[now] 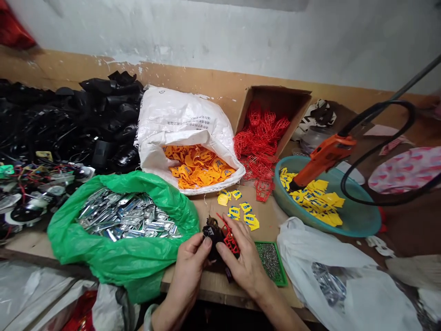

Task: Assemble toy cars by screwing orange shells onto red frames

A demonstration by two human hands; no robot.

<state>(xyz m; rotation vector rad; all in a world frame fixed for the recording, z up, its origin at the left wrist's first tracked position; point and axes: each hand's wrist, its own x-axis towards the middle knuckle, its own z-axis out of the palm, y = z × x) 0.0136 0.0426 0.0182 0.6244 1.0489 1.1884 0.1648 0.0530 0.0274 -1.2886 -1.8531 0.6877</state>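
My left hand grips a small black plastic part, its thumb lying along the front face. My right hand is closed on a red lattice frame, which sits against the right side of the black part. Fingers cover much of both pieces, so I cannot tell whether they are joined. Several yellow and blue flat pieces lie on the cardboard just beyond the hands. Beside my right wrist is a green tray of small metal screws.
To the left stands a green bag of shiny metal strips. Behind are a white sack of orange pieces and a cardboard box of red frames. An orange electric screwdriver hangs over a teal basin at right.
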